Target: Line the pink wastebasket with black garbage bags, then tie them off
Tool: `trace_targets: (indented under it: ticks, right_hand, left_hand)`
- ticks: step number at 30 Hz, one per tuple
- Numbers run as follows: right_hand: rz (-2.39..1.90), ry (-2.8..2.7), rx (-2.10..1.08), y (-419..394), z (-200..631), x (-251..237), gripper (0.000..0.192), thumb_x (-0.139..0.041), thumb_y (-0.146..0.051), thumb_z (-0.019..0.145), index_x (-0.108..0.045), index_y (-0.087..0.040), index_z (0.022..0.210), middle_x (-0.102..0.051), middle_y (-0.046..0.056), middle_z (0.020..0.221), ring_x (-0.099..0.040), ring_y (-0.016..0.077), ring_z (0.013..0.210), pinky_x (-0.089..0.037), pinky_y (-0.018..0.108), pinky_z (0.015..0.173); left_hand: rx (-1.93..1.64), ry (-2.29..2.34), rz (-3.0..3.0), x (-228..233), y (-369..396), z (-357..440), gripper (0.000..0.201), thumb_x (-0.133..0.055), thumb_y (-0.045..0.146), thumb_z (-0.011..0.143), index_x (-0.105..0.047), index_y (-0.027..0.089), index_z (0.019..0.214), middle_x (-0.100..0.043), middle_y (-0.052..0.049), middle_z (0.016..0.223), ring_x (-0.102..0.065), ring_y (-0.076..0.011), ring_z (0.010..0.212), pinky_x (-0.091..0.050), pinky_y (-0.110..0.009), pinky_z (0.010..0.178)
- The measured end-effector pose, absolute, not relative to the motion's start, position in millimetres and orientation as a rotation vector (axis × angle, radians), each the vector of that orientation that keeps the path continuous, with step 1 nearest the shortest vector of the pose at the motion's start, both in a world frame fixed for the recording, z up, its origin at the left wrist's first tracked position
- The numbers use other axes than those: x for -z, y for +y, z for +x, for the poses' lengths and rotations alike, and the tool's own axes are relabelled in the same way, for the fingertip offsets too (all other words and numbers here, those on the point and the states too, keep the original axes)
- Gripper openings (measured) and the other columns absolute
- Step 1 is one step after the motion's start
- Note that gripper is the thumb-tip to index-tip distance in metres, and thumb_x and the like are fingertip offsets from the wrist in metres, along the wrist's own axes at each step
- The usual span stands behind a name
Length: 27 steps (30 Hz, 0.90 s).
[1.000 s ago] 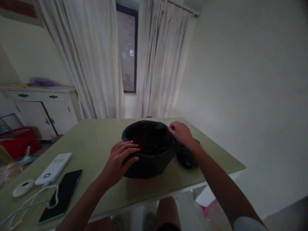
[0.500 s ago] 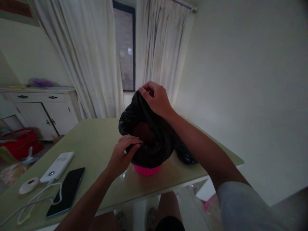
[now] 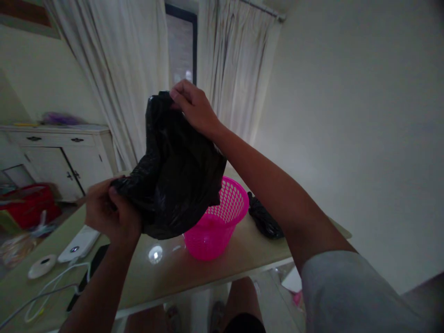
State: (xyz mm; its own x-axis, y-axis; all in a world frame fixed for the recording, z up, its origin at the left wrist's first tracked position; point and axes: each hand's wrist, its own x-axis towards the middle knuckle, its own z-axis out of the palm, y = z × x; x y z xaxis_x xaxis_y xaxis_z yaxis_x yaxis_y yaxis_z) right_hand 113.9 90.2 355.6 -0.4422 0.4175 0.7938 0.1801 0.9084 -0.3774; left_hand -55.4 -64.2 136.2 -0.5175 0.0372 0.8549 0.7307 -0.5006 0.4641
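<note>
A black plastic bag [image 3: 175, 175] hangs in the air, stretched between both hands. My right hand [image 3: 192, 106] pinches its top edge high up, in front of the curtains. My left hand [image 3: 111, 212] grips its lower left edge, just above the table. Below and behind the bag a bright pink perforated basket [image 3: 217, 222] stands uncovered on the pale green table [image 3: 249, 252]. The bag hides the basket's left rim.
A crumpled black bag [image 3: 263, 217] lies on the table right of the basket. At the table's left lie a white power bank [image 3: 78, 243], a white round disc [image 3: 41, 266], a white cable and a partly hidden dark phone. A white cabinet [image 3: 58, 157] stands at left.
The black bag lined the basket and has been pulled up and out of it. My right hand rose high, my left moved left with the bag's edge. The pink basket is now exposed.
</note>
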Motion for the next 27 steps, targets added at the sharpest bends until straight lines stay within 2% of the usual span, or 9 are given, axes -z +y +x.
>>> trace_targets:
  ticks: [3, 7, 11, 15, 18, 20, 24, 27]
  right_hand:
    - [-0.327, -2.08, -0.25, 100.3, 97.5, -356.8, 0.025, -0.047, -0.032, 0.121, -0.048, -0.02, 0.099, -0.054, -0.009, 0.092, -0.049, 0.0032, 0.097, -0.043, 0.025, 0.098]
    - [-0.171, -2.087, -0.204, 107.5, 88.8, -364.9, 0.018, -0.044, -0.027, 0.123, -0.047, -0.018, 0.107, -0.054, -0.008, 0.1, -0.045, 0.0023, 0.104, -0.038, 0.025, 0.101]
    - [-0.33, -2.009, -0.152, 113.9, 103.0, -363.8, 0.015, -0.051, -0.024, 0.118, -0.052, -0.022, 0.103, -0.059, -0.006, 0.1, -0.053, 0.0067, 0.102, -0.044, 0.024, 0.1]
    - [-0.687, -2.044, -0.065, 123.3, 136.6, -336.0, 0.018, -0.059, -0.03, 0.111, -0.063, -0.022, 0.096, -0.068, 0.0, 0.096, -0.061, 0.015, 0.094, -0.048, 0.03, 0.09]
    - [-0.9, -2.199, -0.028, 126.9, 169.5, -305.9, 0.017, -0.068, -0.028, 0.103, -0.07, -0.016, 0.092, -0.072, 0.002, 0.09, -0.061, 0.0158, 0.087, -0.047, 0.031, 0.085]
    - [-1.02, -2.247, -0.016, 126.2, 196.7, -285.1, 0.017, -0.069, -0.029, 0.101, -0.074, -0.014, 0.095, -0.075, 0.004, 0.091, -0.063, 0.0159, 0.087, -0.047, 0.031, 0.086]
    - [-1.397, -2.093, 0.079, 119.5, 270.5, -239.2, 0.021, -0.066, -0.03, 0.104, -0.08, -0.014, 0.107, -0.081, 0.01, 0.107, -0.071, 0.0194, 0.097, -0.052, 0.032, 0.093]
    - [-1.804, -2.014, 0.097, 106.8, 334.4, -196.9, 0.029, -0.059, -0.032, 0.108, -0.08, -0.015, 0.119, -0.081, 0.015, 0.124, -0.074, 0.0242, 0.114, -0.054, 0.034, 0.101]
  left_hand:
    - [1.95, -1.378, -1.284, -131.4, -60.6, -67.5, 0.039, -0.049, 0.044, 0.111, -0.071, 0.011, 0.116, -0.075, -0.01, 0.103, -0.07, -0.0219, 0.095, -0.056, -0.037, 0.09]
    - [1.799, -1.148, -1.176, -130.3, -53.7, -95.4, 0.034, -0.043, 0.039, 0.114, -0.064, 0.013, 0.113, -0.076, -0.021, 0.126, -0.07, -0.0291, 0.124, -0.051, -0.049, 0.111]
    - [1.63, -1.137, -1.268, -124.1, -47.0, -124.7, 0.023, -0.047, 0.032, 0.111, -0.062, 0.015, 0.113, -0.073, -0.025, 0.133, -0.065, -0.0325, 0.13, -0.048, -0.055, 0.116]
    - [1.525, -1.47, -1.41, -110.2, -36.9, -141.8, 0.02, -0.052, 0.031, 0.106, -0.064, 0.015, 0.113, -0.072, -0.021, 0.125, -0.065, -0.036, 0.124, -0.053, -0.056, 0.111]
    - [1.362, -1.75, -1.528, -98.6, -33.1, -146.2, 0.021, -0.054, 0.035, 0.105, -0.067, 0.018, 0.107, -0.069, -0.013, 0.108, -0.067, -0.0334, 0.106, -0.056, -0.051, 0.104]
    - [1.159, -1.919, -1.655, -93.6, -36.5, -146.2, 0.025, -0.049, 0.036, 0.106, -0.067, 0.019, 0.101, -0.068, -0.011, 0.103, -0.067, -0.0317, 0.096, -0.057, -0.047, 0.096]
    - [0.613, -2.21, -1.907, -93.8, -55.0, -143.3, 0.048, -0.024, 0.038, 0.114, -0.067, 0.017, 0.108, -0.074, -0.018, 0.113, -0.073, -0.034, 0.095, -0.055, -0.044, 0.083]
    - [0.445, -2.343, -1.94, -98.1, -66.8, -138.8, 0.053, -0.021, 0.041, 0.114, -0.068, 0.017, 0.116, -0.077, -0.02, 0.121, -0.075, -0.0364, 0.098, -0.054, -0.044, 0.078]
